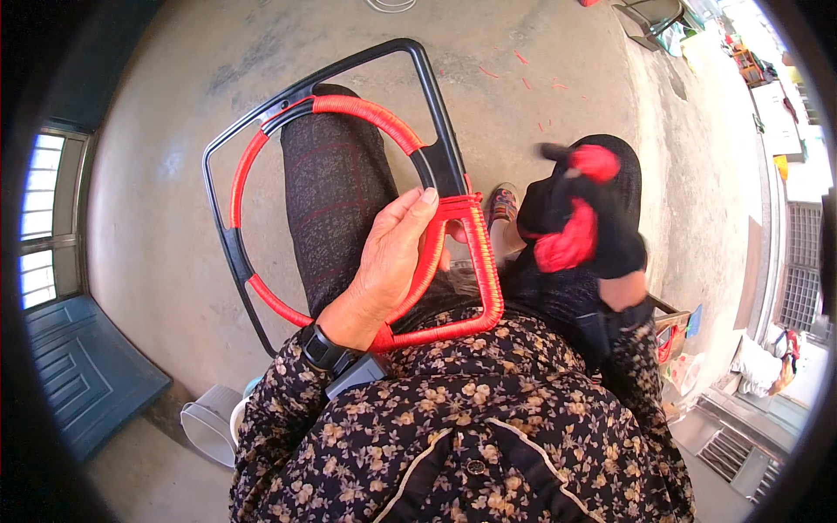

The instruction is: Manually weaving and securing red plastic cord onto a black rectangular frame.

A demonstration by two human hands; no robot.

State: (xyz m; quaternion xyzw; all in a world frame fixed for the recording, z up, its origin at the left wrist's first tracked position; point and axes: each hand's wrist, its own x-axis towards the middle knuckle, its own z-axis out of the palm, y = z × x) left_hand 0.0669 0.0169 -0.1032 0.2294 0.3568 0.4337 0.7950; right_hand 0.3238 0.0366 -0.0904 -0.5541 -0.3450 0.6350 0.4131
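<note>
A black metal frame (427,105) with a round hoop inside it rests across the person's lap above the concrete floor (148,218), and red cord wrapping (475,253) covers much of the hoop and the frame's near corner. The left hand (392,261) is closed around the wrapped hoop just beside that corner, thumb pointing up along the rim, with a black wrist strap (324,349) behind it. The right hand (584,218), in a black glove, is raised to the right of the frame and apart from it, clamped on a bundle of red cord (567,244), blurred.
</note>
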